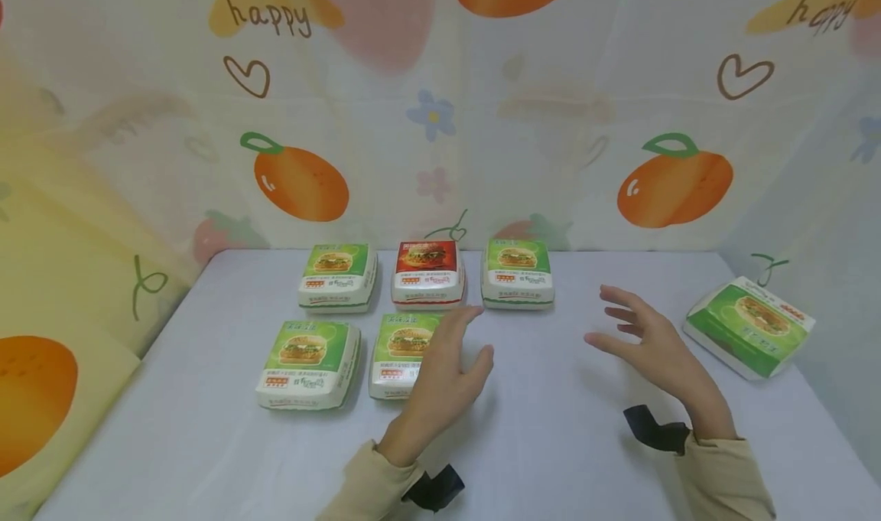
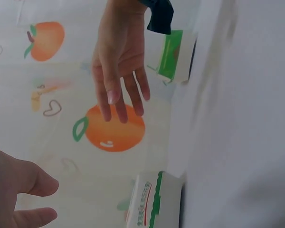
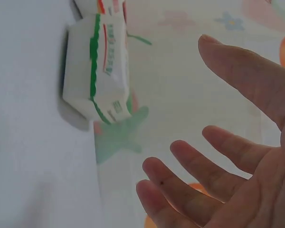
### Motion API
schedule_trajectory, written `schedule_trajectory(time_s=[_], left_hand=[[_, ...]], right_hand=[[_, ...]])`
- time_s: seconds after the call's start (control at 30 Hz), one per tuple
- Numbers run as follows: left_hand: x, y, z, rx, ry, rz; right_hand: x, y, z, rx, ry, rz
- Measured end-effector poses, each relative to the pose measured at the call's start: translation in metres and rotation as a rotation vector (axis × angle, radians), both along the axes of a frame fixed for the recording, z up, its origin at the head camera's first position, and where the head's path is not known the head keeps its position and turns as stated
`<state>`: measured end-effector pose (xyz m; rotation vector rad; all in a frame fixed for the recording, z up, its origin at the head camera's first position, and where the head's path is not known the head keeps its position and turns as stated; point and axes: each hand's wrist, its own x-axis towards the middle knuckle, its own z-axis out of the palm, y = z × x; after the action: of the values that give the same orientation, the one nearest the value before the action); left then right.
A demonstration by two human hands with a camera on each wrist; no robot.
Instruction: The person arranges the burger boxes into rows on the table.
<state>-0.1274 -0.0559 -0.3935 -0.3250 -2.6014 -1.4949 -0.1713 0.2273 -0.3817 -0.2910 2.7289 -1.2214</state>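
Observation:
My left hand (image 1: 446,376) hovers over the table, its thumb apart from its fingers and nothing between them. Behind it, partly hidden in the head view, lies a green burger box (image 1: 402,345). Another green burger box (image 1: 308,364) sits left of that one. In the back row are a green burger box (image 1: 337,276), a red burger box (image 1: 428,272) and a green burger box (image 1: 518,272). My right hand (image 1: 643,341) is held in the air with fingers spread, holding nothing. To its right a green burger box (image 1: 750,326) lies turned at an angle. The right wrist view shows the right hand (image 3: 256,156) empty.
The boxes stand on a white-covered table (image 1: 551,444). A patterned cloth (image 1: 537,161) with oranges and hearts hangs behind the back edge, and a yellow part of it (image 1: 89,276) hangs at the left. Dark bands (image 1: 433,490) are at the wrists.

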Motion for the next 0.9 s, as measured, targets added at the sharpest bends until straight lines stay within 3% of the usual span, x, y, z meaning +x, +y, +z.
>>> schedule_trajectory(time_s=[0.37, 0.7, 0.9], left_hand=[[-0.011, 0.029, -0.002, 0.012, -0.042, -0.110], [-0.022, 0.053, -0.010, -0.003, -0.074, -0.170], [-0.029, 0.065, -0.012, 0.013, -0.109, -0.213]], right_hand=[[0.001, 0.037, 0.002, -0.049, 0.030, -0.067], [0.006, 0.070, 0.007, 0.035, 0.087, -0.209], [0.013, 0.099, 0.001, 0.016, 0.130, -0.306]])
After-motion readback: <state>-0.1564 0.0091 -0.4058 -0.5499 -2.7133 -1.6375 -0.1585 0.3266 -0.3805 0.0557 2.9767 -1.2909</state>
